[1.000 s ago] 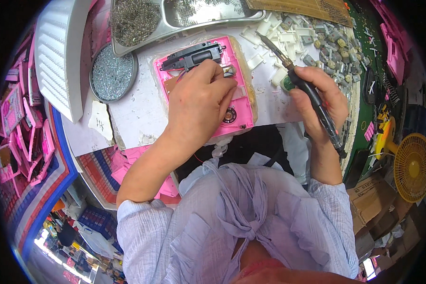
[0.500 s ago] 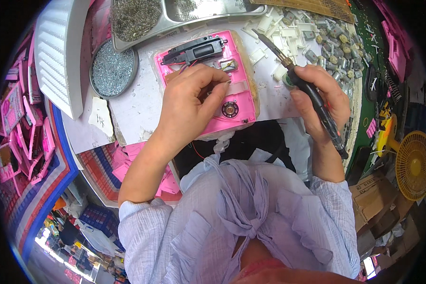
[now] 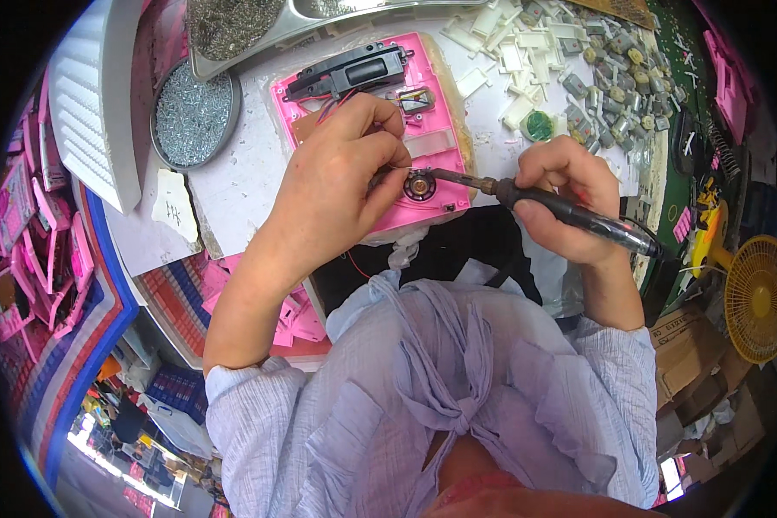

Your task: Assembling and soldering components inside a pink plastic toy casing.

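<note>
In my right hand [image 3: 570, 194] is a soldering iron [image 3: 591, 220] with a black handle. Its tip reaches left to the edge of a small round speaker [image 3: 420, 186] set in a pink plastic housing [image 3: 436, 82]. My left hand [image 3: 341, 177] hovers over the housing with thumb and fingers pinched together beside the speaker. What the pinch holds is hidden. Thin red and dark wires run from under that hand toward a black battery-box-like part [image 3: 354, 73] at the housing's far side. A small silver motor-like part [image 3: 417, 101] sits nearby.
A green round piece [image 3: 539, 126] lies beyond the iron, near white plastic brackets [image 3: 514, 56] and a heap of small motors [image 3: 617, 82]. Left stand a round dish of screws [image 3: 194, 116] and a white ribbed tray [image 3: 95, 104]. A metal tray [image 3: 302, 26] lies behind; a yellow fan [image 3: 754, 298] stands right.
My right hand has swung the soldering iron down and left, bringing its tip from above the white brackets to the speaker's edge. My left hand's pinch has shifted slightly toward the speaker.
</note>
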A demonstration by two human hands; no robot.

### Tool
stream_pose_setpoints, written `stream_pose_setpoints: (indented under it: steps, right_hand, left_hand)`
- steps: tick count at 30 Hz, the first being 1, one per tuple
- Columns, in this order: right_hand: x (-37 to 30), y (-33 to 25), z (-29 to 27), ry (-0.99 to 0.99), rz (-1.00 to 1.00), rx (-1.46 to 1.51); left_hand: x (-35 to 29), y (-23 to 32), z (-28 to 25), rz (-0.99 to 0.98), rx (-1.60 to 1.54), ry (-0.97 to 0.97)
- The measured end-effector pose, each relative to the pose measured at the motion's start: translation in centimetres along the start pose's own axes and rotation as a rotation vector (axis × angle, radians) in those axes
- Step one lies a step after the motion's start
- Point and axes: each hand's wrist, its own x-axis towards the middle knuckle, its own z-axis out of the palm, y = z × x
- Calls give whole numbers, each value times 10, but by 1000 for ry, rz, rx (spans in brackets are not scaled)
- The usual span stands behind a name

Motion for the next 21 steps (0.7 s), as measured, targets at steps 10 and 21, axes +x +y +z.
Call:
stream_pose_setpoints:
  steps: [10, 21]
  right_hand:
    - [10, 0, 2, -64, -14, -28]
    - [13, -11, -2, -113, 244, -24]
  left_hand:
    - [1, -2, -3, 43, 39, -30]
    - [1, -3, 0, 73, 63, -23]
